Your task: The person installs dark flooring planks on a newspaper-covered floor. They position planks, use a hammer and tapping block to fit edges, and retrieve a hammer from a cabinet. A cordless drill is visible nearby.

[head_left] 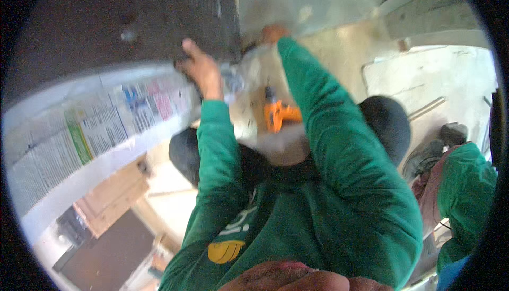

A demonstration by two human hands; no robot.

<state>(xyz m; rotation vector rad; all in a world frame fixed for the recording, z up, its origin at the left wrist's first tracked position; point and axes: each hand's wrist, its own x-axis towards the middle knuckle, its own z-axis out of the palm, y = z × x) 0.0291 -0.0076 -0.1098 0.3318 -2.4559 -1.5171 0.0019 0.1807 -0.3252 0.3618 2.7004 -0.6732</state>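
My left hand (204, 73) is at the near edge of a large dark panel (143, 26), one finger stretched out over its surface and the others apart. It appears to touch the edge and holds nothing I can see. Farther forward, my right hand (274, 33) is by the panel's right side. Motion smears it and its fingers are hidden, so any grip cannot be made out. An orange and black cordless drill (281, 115) lies between my forearms, close to my knees.
Printed newspaper sheets (101, 126) cover a long pale ledge along the panel's near side. A wooden box (114, 198) stands at lower left. A person in green clothing (464, 185) is at the right, near dark shoes (427, 156). A pale board (429, 79) lies at right.
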